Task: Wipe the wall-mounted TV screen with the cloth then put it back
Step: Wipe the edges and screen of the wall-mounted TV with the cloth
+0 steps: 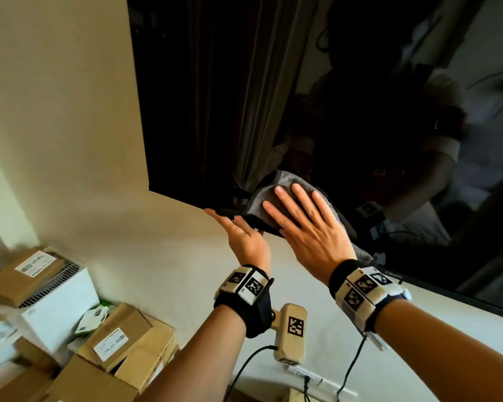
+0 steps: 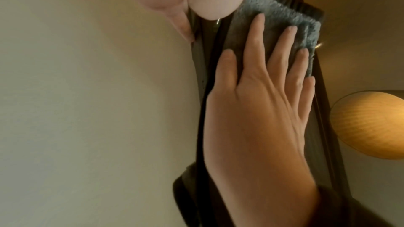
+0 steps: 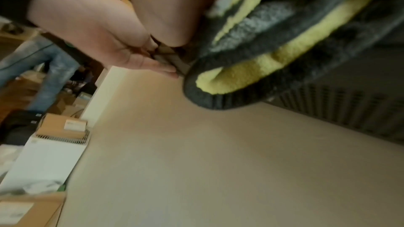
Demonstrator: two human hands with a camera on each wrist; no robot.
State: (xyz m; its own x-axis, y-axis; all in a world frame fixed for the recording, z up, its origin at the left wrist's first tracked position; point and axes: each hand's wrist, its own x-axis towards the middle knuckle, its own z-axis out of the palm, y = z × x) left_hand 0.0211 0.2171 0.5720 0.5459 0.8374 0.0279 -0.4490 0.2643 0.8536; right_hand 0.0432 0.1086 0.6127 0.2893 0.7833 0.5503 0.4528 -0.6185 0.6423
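Observation:
The wall-mounted TV screen [image 1: 215, 97] is dark and reflects the room. A grey cloth [image 1: 262, 192] lies against its lower edge, a little right of the bottom-left corner. My right hand [image 1: 305, 224] presses flat on the cloth with its fingers straight and spread. In the left wrist view that right hand [image 2: 258, 101] covers most of the cloth [image 2: 280, 16]. My left hand [image 1: 244, 236] is just left of it, fingers straight, touching the TV's bottom edge. The right wrist view shows the cloth's [image 3: 251, 75] yellow-green side folded below the TV, with the left hand [image 3: 98, 37] beside it.
Cream wall [image 1: 70, 111] surrounds the TV. Below left are stacked cardboard boxes [image 1: 122, 343] and a white appliance with a grille [image 1: 55, 300]. A wall socket with cables [image 1: 305, 378] sits low. A glowing lamp [image 2: 371, 123] hangs nearby. A person in jeans [image 3: 43, 68] stands behind.

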